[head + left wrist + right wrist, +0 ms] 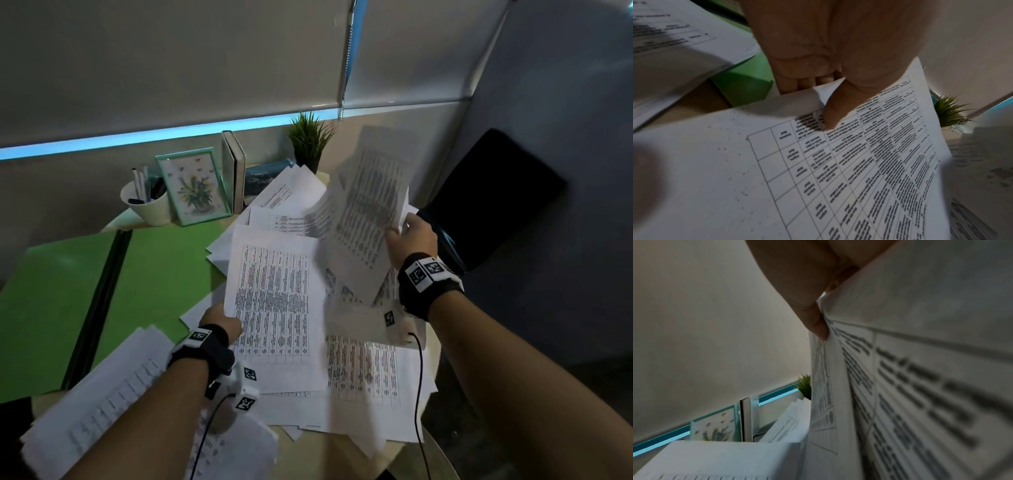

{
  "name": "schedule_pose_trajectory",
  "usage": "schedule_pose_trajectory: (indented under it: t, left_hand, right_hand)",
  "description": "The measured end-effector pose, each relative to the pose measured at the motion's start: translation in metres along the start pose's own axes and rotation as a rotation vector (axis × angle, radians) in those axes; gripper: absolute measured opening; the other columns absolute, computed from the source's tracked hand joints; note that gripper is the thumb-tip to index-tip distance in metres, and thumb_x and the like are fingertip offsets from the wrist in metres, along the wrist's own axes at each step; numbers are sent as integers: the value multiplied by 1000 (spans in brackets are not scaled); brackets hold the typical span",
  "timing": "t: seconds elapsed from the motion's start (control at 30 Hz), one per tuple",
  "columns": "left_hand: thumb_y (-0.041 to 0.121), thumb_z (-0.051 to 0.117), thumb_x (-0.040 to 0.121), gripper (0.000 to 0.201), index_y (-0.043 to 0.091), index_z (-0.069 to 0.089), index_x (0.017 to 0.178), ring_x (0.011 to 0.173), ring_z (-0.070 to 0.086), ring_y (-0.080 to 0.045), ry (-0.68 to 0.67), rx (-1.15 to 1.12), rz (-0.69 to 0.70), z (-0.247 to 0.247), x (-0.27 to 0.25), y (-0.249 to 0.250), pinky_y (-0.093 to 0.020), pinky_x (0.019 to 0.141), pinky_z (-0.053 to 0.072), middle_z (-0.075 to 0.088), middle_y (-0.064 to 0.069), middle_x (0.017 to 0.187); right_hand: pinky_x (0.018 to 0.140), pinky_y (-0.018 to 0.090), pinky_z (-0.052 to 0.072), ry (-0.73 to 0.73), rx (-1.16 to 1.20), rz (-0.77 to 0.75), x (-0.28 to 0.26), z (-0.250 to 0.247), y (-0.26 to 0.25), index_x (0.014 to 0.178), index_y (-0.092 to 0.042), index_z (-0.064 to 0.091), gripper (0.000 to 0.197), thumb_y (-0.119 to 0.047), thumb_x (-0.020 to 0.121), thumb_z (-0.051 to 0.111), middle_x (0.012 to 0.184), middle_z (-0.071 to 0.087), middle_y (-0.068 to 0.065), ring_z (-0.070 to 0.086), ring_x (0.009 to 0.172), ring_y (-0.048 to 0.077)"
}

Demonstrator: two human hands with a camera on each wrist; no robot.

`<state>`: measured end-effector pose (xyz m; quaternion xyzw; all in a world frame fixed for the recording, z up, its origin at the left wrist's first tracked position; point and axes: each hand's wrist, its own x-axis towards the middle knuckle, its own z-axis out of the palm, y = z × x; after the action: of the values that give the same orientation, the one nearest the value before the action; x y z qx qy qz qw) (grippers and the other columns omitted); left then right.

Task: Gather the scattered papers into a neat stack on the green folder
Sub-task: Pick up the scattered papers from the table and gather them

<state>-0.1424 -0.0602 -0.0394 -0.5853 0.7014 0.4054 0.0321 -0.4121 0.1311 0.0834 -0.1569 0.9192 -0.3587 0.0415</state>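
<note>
An open green folder (161, 267) lies on the left of the round table. Printed white papers (363, 370) are scattered over the middle and right, some overlapping the folder's right edge. My left hand (219, 323) pinches the left edge of a sheet with a printed table (274, 308); in the left wrist view the thumb (831, 113) lies on top of that sheet (838, 170) with the fingers curled beneath. My right hand (409, 240) holds a few sheets (366, 212) lifted above the pile, tilted up; in the right wrist view its thumb (818, 324) pinches their edge (900, 386).
At the back stand a white cup of pens (147, 202), a framed flower picture (193, 186), upright books (234, 171) and a small green plant (310, 137). A dark chair back (493, 198) is at the right. More papers (96, 404) lie at the near left edge.
</note>
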Motion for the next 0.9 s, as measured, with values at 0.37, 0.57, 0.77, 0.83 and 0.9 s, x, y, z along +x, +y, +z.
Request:
schedule_pose_trajectory:
  t: [0.37, 0.57, 0.77, 0.83, 0.9]
  left_hand:
    - [-2, 49, 82, 31, 5, 51, 112, 71, 55, -27, -2, 28, 3, -3, 4, -1, -34, 69, 49, 60, -18, 96]
    - [0, 50, 88, 4, -1, 49, 92, 65, 47, -27, 0, 47, -2, 3, 7, 4, -31, 65, 41, 54, -17, 82]
    - [3, 49, 87, 13, 3, 55, 99, 67, 52, -27, -46, -20, -21, 7, 10, 0, -29, 63, 44, 58, -14, 82]
    - [12, 48, 92, 21, -2, 59, 105, 71, 53, -28, -30, -56, -46, 8, 11, -1, -31, 66, 42, 59, -18, 88]
    - [18, 36, 100, 35, -6, 56, 116, 88, 57, -35, -10, -109, -80, 6, 9, 1, -39, 74, 43, 58, -25, 103]
  right_hand:
    - [76, 37, 55, 149, 46, -165, 11, -55, -50, 92, -8, 62, 20, -21, 79, 56, 87, 67, 11, 64, 87, 32]
    - [75, 32, 57, 99, 213, -231, 13, -77, -81, 91, -12, 69, 23, -22, 71, 62, 82, 71, -1, 67, 80, 15]
    - [69, 15, 56, -61, 439, -329, -14, -80, -111, 103, -13, 73, 28, -2, 79, 66, 87, 72, -6, 61, 66, -8]
    - [63, 13, 54, -137, 541, -326, -21, -78, -115, 104, -13, 73, 30, 3, 80, 64, 82, 71, -12, 64, 67, -9]
    - [59, 12, 51, -191, 578, -278, -26, -73, -113, 98, -14, 73, 26, 3, 80, 63, 70, 70, -18, 65, 64, -7]
